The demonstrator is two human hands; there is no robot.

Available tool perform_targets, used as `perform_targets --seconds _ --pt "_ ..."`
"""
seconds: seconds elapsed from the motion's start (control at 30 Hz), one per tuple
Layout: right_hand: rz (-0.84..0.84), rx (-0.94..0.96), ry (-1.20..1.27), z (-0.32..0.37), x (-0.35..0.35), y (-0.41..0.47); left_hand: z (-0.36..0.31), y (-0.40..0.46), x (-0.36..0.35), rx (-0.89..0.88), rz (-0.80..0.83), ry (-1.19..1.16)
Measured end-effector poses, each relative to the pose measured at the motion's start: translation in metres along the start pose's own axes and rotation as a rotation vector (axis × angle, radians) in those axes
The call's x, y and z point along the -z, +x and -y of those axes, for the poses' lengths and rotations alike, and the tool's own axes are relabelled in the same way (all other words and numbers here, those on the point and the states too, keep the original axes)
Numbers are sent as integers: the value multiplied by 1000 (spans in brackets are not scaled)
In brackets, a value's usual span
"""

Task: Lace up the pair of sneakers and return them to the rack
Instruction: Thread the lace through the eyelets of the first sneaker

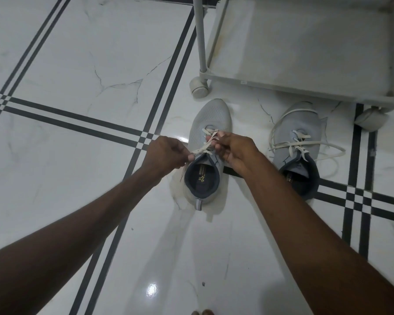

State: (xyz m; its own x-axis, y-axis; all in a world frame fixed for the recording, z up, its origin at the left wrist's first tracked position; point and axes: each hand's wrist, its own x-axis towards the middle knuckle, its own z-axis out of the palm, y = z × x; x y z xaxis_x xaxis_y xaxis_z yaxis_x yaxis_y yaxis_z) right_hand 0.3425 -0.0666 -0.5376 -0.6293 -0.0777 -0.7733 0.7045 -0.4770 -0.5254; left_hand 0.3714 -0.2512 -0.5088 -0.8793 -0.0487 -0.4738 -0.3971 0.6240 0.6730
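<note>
Grey sneaker (208, 123) under both hands, left hand (166, 152), right hand (236, 148) pinching lace (203, 149)

- Two grey sneakers stand on white marble floor (77, 155) before a wheeled rack (305, 53).
- Left hand (166, 153) and right hand (234, 148) pinch the left sneaker's (210, 119) white lace (203, 149).
- Right sneaker's (296, 142) laces trail loose.

Both hands (166, 152) (234, 147) reach forward, fingers pinched
</note>
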Motion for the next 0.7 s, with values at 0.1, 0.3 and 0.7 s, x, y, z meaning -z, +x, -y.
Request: perform_targets --seconds 0.1,0.3,0.7 --pt "73 -81 174 2 -1 1 0 1 -2 -37 15 98" --pt "22 -129 101 3 0 13 6 -6 -2 -170 -37 330" --pt "-118 -157 -37 -2 6 23 20 -13 2 -233 89 454"
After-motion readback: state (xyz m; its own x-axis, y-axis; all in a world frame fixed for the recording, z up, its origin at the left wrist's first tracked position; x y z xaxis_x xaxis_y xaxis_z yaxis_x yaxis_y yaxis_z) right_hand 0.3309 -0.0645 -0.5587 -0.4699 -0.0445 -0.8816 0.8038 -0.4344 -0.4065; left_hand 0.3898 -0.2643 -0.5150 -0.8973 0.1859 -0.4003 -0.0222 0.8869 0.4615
